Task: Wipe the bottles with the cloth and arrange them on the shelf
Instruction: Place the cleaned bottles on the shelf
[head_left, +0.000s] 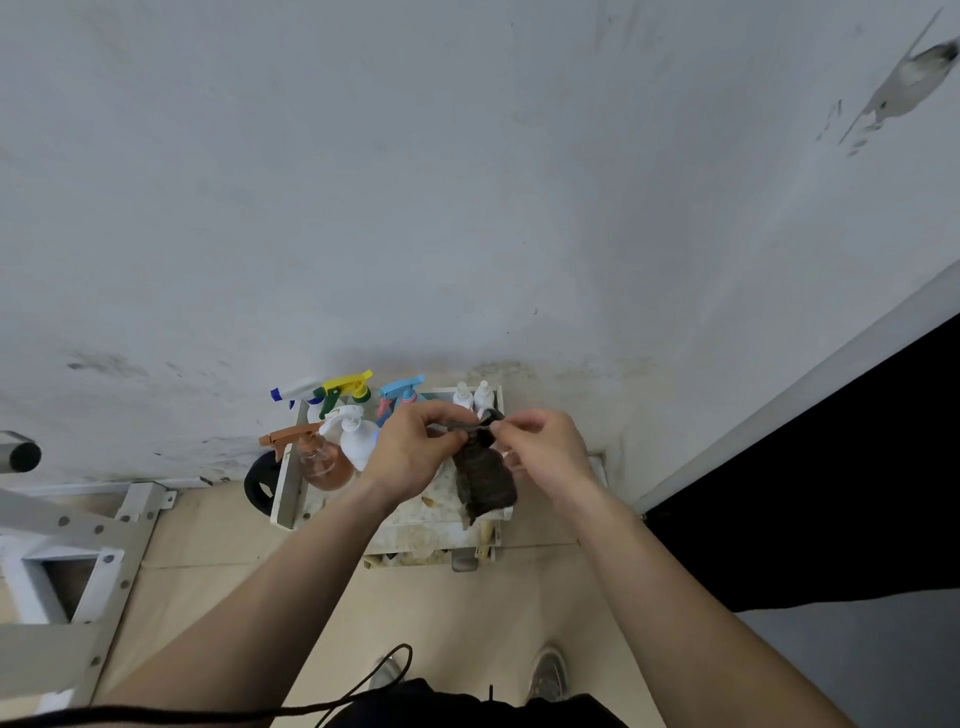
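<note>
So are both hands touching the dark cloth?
Touching. The head view shows the left hand and right hand pinching the top of the dark cloth.

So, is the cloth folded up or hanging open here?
Hanging loose, not folded flat: the left hand and right hand pinch its top edge, and the dark cloth drapes down in a narrow strip.

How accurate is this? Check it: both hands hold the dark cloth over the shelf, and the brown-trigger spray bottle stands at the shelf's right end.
One thing is wrong. In the head view the brown-trigger spray bottle stands at the left end of the shelf, not the right. The rest holds: the left hand and right hand both hold the dark cloth over the shelf.
</note>
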